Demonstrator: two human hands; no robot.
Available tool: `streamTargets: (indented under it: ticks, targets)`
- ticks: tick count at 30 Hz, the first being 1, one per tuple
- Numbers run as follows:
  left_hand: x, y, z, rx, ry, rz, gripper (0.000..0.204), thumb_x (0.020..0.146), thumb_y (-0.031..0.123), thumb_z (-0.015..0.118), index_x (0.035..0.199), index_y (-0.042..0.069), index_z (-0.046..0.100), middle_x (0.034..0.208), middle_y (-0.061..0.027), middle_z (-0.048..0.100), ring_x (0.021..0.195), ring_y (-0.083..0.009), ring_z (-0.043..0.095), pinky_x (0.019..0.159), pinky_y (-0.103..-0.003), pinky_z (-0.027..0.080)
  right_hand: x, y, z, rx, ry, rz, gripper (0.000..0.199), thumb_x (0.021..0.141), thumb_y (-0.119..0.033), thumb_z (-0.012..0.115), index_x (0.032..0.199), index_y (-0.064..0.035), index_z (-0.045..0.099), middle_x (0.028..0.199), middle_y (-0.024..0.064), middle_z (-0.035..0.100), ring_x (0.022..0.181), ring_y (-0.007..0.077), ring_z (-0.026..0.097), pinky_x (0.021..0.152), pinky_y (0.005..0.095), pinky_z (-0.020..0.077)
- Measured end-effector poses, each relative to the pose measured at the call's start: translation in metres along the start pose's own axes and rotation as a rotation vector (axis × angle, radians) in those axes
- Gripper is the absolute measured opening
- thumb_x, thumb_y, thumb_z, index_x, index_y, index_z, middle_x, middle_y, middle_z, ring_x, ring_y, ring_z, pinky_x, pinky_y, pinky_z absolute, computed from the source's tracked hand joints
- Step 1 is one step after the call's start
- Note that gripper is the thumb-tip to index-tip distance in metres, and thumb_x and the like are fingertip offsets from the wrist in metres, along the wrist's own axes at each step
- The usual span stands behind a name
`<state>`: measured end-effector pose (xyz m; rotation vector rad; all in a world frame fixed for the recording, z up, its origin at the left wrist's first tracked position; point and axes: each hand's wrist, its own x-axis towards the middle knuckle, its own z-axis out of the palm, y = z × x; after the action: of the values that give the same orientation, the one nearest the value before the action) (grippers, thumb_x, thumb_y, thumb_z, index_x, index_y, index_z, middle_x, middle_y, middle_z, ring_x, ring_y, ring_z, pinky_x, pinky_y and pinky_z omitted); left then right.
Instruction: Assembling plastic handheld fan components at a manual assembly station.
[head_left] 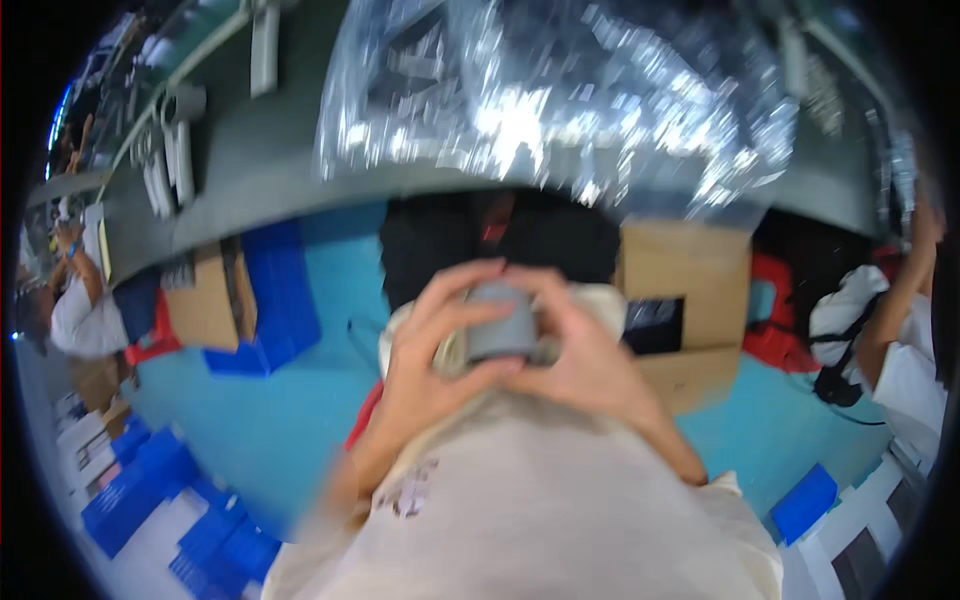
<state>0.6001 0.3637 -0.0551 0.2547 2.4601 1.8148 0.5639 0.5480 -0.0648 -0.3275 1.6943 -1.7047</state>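
Close to my body, below the bench edge, a small grey part (505, 328) with a rounded outline sits between my two hands. My left hand (428, 335) is closed around its left side, with the thumb below and the fingers over the top. From the other side, my right hand (588, 350) grips it in the same way. The fingertips of both hands nearly meet above and below the part. Motion blur hides its finer details, so I cannot tell its exact kind.
Shiny clear plastic bags (560, 100) cover the middle of the dark bench (260, 150). Grey parts (175, 150) lie at its left. Below stand cardboard boxes (690, 260) and a blue bin (275, 290). Other people (90, 310) work at both sides.
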Motion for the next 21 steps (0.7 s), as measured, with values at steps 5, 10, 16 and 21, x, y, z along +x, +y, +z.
streamTargets:
  ticks: [5,10,16,21]
  targets:
    - [-0.011,0.008,-0.002,0.006,0.019,-0.01,0.039,0.065,0.011,0.081,0.099,0.004,0.062,0.122,-0.0213,0.054,0.114,-0.0343,0.054,0.095,-0.041,0.044,0.006,0.0,0.0,-0.224,-0.159,0.022,0.063,0.072,-0.025,0.077,0.119,-0.0034,0.04,0.098,0.0142,0.055,0.088,0.0216,0.056,0.076,0.0329,0.0467]
    - [-0.029,0.011,0.013,-0.058,0.075,-0.009,0.039,0.061,0.009,0.081,0.097,0.003,0.067,0.124,-0.0234,0.054,0.112,-0.033,0.055,0.094,-0.039,0.043,-0.004,-0.008,-0.001,-0.411,-0.214,-0.114,0.063,0.074,-0.03,0.072,0.113,0.0037,0.036,0.1,0.028,0.056,0.094,0.0442,0.056,0.078,0.0441,0.0454]
    - [-0.058,-0.005,0.03,-0.096,0.045,-0.072,0.033,0.07,0.006,0.074,0.1,-0.003,0.062,0.123,-0.0245,0.055,0.111,-0.0349,0.056,0.094,-0.04,0.044,-0.024,0.03,0.005,-0.29,-0.142,-0.118,0.06,0.074,-0.029,0.073,0.115,0.0011,0.042,0.102,0.0275,0.058,0.094,0.0435,0.057,0.078,0.0429,0.046]
    - [-0.052,-0.018,0.029,-0.198,0.062,-0.147,0.036,0.071,0.017,0.076,0.101,0.001,0.065,0.123,-0.0226,0.055,0.115,-0.0342,0.053,0.096,-0.041,0.042,-0.019,0.043,0.012,-0.249,-0.106,-0.02,0.064,0.075,-0.033,0.073,0.123,-0.0023,0.043,0.104,0.0203,0.06,0.096,0.033,0.06,0.081,0.0376,0.0462]
